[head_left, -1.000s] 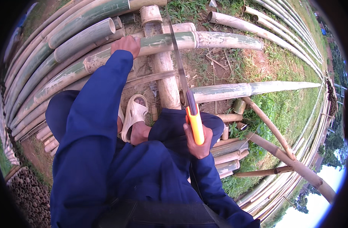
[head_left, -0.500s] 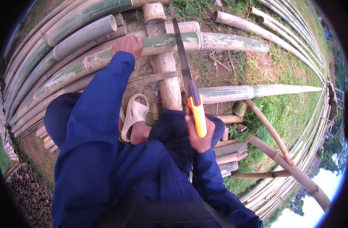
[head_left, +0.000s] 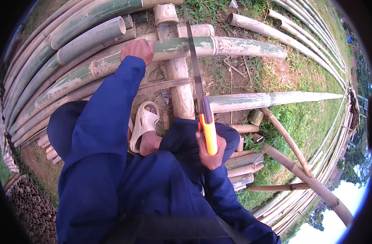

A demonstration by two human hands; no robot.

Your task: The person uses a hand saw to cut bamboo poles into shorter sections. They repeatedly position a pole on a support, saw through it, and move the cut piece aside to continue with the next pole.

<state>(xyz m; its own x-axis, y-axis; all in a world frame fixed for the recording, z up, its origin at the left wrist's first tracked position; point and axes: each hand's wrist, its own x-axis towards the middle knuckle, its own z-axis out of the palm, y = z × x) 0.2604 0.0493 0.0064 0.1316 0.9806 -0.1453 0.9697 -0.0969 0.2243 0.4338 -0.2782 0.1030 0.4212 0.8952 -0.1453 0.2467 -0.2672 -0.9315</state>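
A hand saw (head_left: 210, 136) with an orange and yellow handle is gripped in my right hand (head_left: 212, 153), above my right knee. Its long dark blade points away from me and lies across a green and pale bamboo pole (head_left: 174, 47), just left of a node. My left hand (head_left: 138, 51) is closed over the same pole, to the left of the blade, pressing it from above. Beneath the pole, near the blade, a thick upright-lying bamboo support (head_left: 180, 91) runs away from me. Whether the blade has cut into the pole cannot be made out.
Several bamboo poles (head_left: 90, 38) lie stacked at the left. Another pole (head_left: 242, 102) extends right from beside my knee. A bamboo frame (head_left: 291, 164) stands at the right, with short cut pieces (head_left: 243, 167) near it. My sandalled foot (head_left: 145, 124) rests below the pole.
My right hand and the saw have drawn back a little toward me. The left hand stays on the pole, shifted only slightly.
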